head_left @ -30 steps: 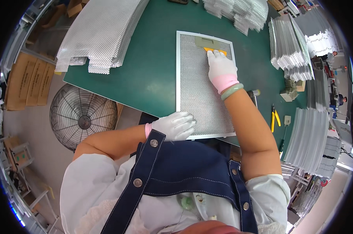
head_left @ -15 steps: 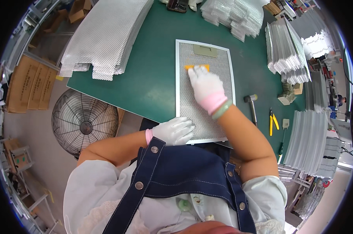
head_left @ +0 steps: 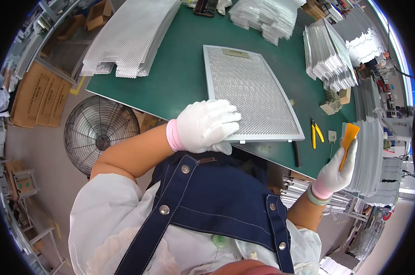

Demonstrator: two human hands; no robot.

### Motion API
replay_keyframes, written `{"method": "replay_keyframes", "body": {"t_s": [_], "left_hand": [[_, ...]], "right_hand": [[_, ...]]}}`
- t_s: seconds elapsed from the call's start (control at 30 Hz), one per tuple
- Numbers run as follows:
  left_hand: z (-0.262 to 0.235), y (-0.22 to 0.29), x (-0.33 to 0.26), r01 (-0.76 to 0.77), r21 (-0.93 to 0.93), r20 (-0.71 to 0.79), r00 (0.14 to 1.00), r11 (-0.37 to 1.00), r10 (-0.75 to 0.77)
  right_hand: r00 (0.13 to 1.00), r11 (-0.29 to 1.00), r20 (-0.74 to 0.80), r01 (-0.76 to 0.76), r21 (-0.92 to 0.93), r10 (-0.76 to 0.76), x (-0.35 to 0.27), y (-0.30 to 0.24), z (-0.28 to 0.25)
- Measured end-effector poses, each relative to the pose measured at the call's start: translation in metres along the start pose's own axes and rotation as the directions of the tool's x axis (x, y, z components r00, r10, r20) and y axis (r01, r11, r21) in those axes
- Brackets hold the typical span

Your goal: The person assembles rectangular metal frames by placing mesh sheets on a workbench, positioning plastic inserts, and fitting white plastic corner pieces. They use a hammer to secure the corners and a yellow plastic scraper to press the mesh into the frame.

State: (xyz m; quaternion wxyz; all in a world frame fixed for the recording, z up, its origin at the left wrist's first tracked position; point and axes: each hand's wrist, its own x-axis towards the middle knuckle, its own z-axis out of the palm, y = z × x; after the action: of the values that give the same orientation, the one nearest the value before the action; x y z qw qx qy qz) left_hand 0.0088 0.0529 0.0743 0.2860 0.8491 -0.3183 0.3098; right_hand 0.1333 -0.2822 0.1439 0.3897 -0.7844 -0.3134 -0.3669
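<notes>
Green covers the table (head_left: 180, 78), the biggest thing in view, and everything else is placed from the filter (head_left: 251, 98), a framed metal mesh panel lying flat near the table's front edge. Beyond the filter's far-left corner lies a long stack of mesh sheets (head_left: 129, 32); to its right stand bundles of folded mesh (head_left: 329, 55). A floor fan (head_left: 101, 133) sits below the table, left of the filter. Just right of the filter's near corner lie yellow pliers (head_left: 315, 132).

Left hand (head_left: 205, 126), gloved, presses spread fingers flat on the filter's near-left corner. Right hand (head_left: 338, 169) is raised off the table, well right of the filter, pinching a yellow scraper (head_left: 348, 142).

Judging by this, the panel is best kept pinned flat while the scraper works evenly across it; the pliers lie close enough to snag a sweep.
</notes>
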Motion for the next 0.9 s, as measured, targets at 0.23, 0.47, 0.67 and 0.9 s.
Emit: {"method": "replay_keyframes", "body": {"t_s": [0.23,0.47,0.67,0.9], "left_hand": [[-0.006,0.011,0.023,0.001,0.036,-0.333,0.943,0.999,0.011],[-0.021,-0.056,-0.021,0.700,0.077,-0.864,0.402,0.710,-0.303],[0.046,-0.008,-0.089,0.771,-0.211,-0.583,0.395,0.601,-0.710],[0.027,0.051,-0.101,0.733,-0.670,0.032,-0.131,-0.119,-0.991]], "right_hand": [[1.000,0.997,-0.017,0.000,-0.076,-0.001,-0.020,0.008,-0.025],[0.994,1.000,-0.113,-0.002,-0.006,0.002,-0.016,0.011,-0.035],[0.963,0.984,0.200,-0.173,-0.048,0.179,-0.042,0.030,-0.003],[0.827,0.995,0.560,0.084,-0.053,-0.040,-0.126,0.021,0.057]]}}
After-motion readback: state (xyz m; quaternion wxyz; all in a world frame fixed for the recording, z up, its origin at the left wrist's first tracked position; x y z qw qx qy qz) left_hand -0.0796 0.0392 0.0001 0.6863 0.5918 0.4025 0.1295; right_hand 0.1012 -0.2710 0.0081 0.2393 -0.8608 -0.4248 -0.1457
